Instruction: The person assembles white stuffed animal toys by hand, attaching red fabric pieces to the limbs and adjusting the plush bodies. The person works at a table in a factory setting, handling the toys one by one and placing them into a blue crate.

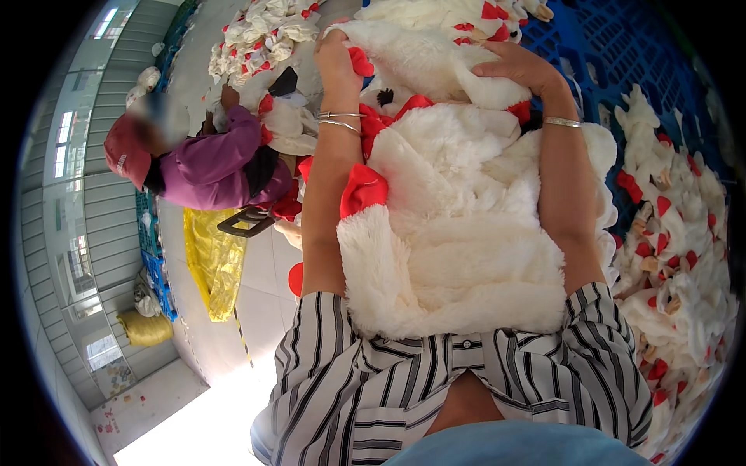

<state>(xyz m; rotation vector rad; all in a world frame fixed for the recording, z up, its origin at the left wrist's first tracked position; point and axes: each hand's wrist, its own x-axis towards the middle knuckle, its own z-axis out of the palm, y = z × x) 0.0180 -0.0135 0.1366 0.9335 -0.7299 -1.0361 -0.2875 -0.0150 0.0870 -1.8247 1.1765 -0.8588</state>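
Fur by the shirt: long-haired white plush skin (458, 264) spread between the forearms, against the black-and-white striped shirt (342, 380)
Red patch: bright red fabric piece (364, 190) at the skin's left edge
Right hand (532, 68): fingers slightly parted, laid on the white fur — cannot tell whether they pinch it
Left hand (336, 66): fingers bent at the fur's far-left edge — tips unclear, grip uncertain
Beyond, left: seated co-worker in purple top (210, 167)
Farthest: heap of white-and-red plush pieces (264, 39) on the floor
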